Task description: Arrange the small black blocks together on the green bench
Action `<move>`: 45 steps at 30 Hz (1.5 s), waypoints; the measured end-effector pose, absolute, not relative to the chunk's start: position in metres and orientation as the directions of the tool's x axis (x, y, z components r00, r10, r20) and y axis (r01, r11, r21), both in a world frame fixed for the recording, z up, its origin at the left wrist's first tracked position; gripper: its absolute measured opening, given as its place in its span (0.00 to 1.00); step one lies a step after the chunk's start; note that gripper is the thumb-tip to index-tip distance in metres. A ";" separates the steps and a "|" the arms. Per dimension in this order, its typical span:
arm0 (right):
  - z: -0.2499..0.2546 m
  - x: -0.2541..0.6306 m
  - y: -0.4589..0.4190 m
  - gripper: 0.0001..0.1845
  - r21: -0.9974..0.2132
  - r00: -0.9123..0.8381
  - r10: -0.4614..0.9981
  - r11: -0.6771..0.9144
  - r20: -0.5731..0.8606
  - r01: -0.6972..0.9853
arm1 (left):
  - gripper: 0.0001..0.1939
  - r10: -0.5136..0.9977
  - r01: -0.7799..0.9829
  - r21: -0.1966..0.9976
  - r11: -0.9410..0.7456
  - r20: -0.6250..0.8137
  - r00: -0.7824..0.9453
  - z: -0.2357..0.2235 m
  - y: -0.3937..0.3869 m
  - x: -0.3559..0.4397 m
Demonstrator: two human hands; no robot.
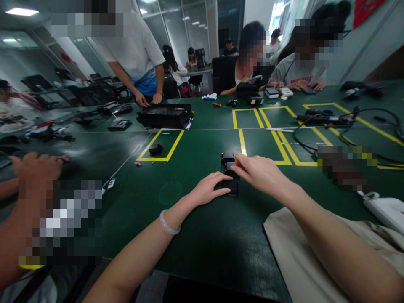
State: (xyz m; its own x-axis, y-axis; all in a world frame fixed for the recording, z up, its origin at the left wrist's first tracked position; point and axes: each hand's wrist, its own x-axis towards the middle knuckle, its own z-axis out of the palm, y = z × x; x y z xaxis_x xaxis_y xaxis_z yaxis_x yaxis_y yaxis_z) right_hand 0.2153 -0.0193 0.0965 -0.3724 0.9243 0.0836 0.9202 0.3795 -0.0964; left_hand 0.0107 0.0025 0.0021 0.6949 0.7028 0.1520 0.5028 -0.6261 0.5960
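Observation:
Three small black boxes stand in a short row on the green table, running away from me. My left hand, with a pale bangle at the wrist, has its thumb and forefinger on the nearest box, gripping it from the left. With fingers bent in a pinch, my right hand holds the right side of the middle box; its fingertips partly cover that box. Just behind, the far box sits untouched.
Yellow tape marks rectangles on the green table. A black box lies inside one at left. Beyond are a large black tray and an orange screwdriver. Cables and beige cloth lie right; a co-worker's hand is left.

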 end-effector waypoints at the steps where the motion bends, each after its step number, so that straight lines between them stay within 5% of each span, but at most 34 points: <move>1: 0.096 0.215 -0.019 0.14 -0.083 -0.369 0.926 0.375 0.079 0.923 | 0.19 0.702 0.502 0.595 -0.627 0.153 0.696 0.002 0.002 0.011; 31: 0.093 0.219 -0.017 0.10 -0.130 -0.378 0.919 0.391 0.111 0.911 | 0.20 0.704 0.507 0.595 -0.624 0.146 0.695 0.002 0.002 0.011; 38: 0.095 0.214 -0.020 0.13 -0.063 -0.364 0.926 0.371 0.101 0.926 | 0.19 0.706 0.511 0.592 -0.623 0.144 0.694 0.002 0.002 0.012; 45: 0.095 0.218 -0.020 0.10 -0.146 -0.394 0.913 0.406 0.106 0.902 | 0.19 0.709 0.507 0.599 -0.620 0.151 0.689 0.000 0.003 0.012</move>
